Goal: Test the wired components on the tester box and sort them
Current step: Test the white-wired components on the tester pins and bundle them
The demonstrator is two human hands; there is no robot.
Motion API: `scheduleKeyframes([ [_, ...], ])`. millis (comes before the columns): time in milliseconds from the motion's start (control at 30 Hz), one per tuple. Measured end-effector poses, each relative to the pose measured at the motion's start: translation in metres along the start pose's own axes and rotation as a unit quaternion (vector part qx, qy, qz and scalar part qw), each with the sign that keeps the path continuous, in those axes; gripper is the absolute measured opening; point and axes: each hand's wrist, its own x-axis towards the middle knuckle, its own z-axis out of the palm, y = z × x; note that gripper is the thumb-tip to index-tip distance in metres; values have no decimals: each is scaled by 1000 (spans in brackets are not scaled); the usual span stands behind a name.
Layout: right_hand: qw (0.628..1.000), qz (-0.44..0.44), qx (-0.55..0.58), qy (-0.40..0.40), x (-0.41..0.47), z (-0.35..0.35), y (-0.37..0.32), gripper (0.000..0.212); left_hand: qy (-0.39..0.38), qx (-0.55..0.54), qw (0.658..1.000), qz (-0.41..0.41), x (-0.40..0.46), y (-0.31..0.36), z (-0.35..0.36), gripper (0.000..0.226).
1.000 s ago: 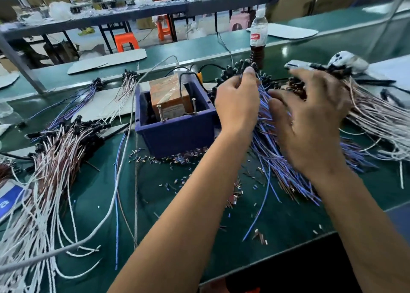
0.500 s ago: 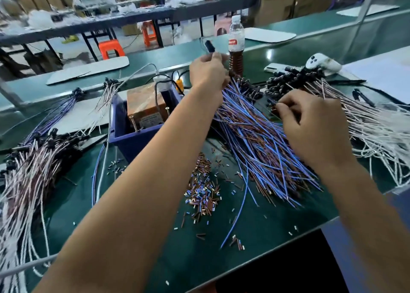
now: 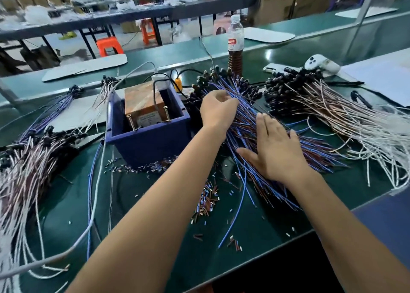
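Wired components with blue and brown wires (image 3: pixel 275 137) lie in a big heap on the green table (image 3: pixel 155 237), just to the right of the blue tester box (image 3: pixel 150 139). Their black ends point away from the person, toward the back of the table.

The left hand (image 3: pixel 218 110) is on the far part of this heap, right beside the box. Its fingers are curled and seem to pinch some of the blue wires, but the fingertips are hidden, so you cannot tell just how many they hold. The right hand (image 3: pixel 275 152) lies flat on the near part of the heap, to the right of the box. Its fingers (image 3: pixel 266 124) are straight and close together, and the thumb sticks out to the side.

Inside the box sits an orange-brown block (image 3: pixel 144 101) with two screws standing up in front of it.

More wired parts with white and brown wires (image 3: pixel 346 119) lie farther right of the box. Another heap like it (image 3: pixel 26 164) lies to the left of the box. Behind the box and a little to the right stands a bottle (image 3: pixel 235 46) with dark drink in it. Lots of tiny cut bits of wire cover (image 3: pixel 206 201) are scattered on the table in front of the box
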Motion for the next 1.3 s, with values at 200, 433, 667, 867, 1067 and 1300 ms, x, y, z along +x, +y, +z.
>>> scheduleKeyframes([
  [200,999,32,17,-35,3,-18,-6,99,-37,39,998,45,-30,2,-16,26],
  [433,970,-168,97,147,-33,-19,-89,59,-55,62,996,19,-68,-37,-99,17],
  [667,950,-265,164,19,-51,-5,-205,38,37,263,963,-38,-84,-32,-231,25],
  [867,937,-316,139,-62,-54,11,-287,26,183,467,864,-48,-85,-39,-294,27],
  [1067,956,-278,63,-73,-50,29,-320,39,152,524,836,-61,-63,-50,-309,17],
  [1300,953,-291,25,-85,-45,31,-320,23,124,558,818,-54,-32,-50,-297,26],
])
